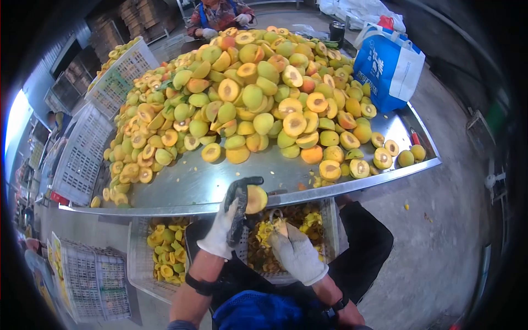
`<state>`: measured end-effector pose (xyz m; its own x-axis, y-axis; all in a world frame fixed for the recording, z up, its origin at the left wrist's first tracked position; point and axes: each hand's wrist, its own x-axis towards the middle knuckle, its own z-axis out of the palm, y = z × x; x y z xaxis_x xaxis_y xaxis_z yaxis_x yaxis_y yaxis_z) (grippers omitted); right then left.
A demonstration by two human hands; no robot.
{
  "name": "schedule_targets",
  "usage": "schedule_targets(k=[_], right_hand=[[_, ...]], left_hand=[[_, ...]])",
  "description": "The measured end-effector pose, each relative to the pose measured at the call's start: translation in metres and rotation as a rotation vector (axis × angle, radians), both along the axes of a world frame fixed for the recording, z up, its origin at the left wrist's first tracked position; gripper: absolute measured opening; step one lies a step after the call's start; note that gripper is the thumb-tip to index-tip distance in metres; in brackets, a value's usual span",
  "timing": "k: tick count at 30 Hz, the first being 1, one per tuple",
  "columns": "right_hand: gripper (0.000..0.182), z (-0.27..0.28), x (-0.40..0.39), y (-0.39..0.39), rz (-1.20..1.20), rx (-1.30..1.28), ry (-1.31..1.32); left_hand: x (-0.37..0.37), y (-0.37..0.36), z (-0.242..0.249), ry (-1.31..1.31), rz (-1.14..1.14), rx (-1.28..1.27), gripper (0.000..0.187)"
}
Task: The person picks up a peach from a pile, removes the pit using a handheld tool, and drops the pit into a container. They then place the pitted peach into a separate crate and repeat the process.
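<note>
My left hand (226, 217), in a white glove with a black palm, grips a halved peach (256, 199) just off the front edge of the metal table (203, 179). Lower and to the right, my white-gloved right hand (297, 253) is closed around the pale handle of a pitting knife (279, 221) with a curved metal loop at its tip. The loop is apart from the peach half. Beneath both hands stands a crate (332, 225) with yellow scraps and brown pits. A large heap of halved peaches (253, 96) covers much of the table.
A crate (137, 253) of peach halves stands at my lower left. More plastic crates (82, 154) line the table's left side. A blue bag (379, 69), a dark cup (336, 33) and a red-handled tool (414, 137) are at the right. Across the table sits another person (217, 16) in gloves.
</note>
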<state>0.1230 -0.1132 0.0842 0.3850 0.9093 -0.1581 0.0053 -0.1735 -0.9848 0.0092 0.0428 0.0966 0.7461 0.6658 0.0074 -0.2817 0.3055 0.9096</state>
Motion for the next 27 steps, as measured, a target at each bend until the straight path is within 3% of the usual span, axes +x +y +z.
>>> schedule_targets(k=[2,5,7,12,15,18,22,27], right_hand=[[0.026,-0.001,-0.008,0.01,0.016,0.022,-0.037],[0.026,0.002,-0.019,0.016,0.003,0.027,-0.199],[0.026,0.002,-0.021,0.017,-0.008,-0.01,-0.272],[0.029,-0.011,-0.022,0.013,0.011,-0.132,-0.382],[0.026,-0.011,-0.015,0.012,0.071,-0.143,-0.193],[0.036,-0.029,-0.009,0.008,0.148,-0.156,-0.005],[0.037,-0.007,0.001,0.001,0.241,-0.143,0.253],[0.032,-0.01,0.009,-0.008,0.31,-0.16,0.477]], left_hand=[[-0.004,-0.018,-0.002,0.111,0.117,0.06,0.047],[-0.006,-0.033,-0.023,0.017,0.23,-0.114,0.041],[-0.003,-0.033,-0.03,-0.018,0.22,-0.03,0.041],[0.009,-0.044,-0.01,0.009,0.219,-0.18,0.037],[0.01,-0.046,-0.026,0.032,0.222,-0.17,0.038],[0.01,-0.045,-0.036,0.102,0.221,-0.142,0.037],[0.008,-0.042,-0.037,0.236,0.167,-0.011,0.038],[0.002,-0.015,-0.054,0.067,-0.19,-0.17,0.058]])
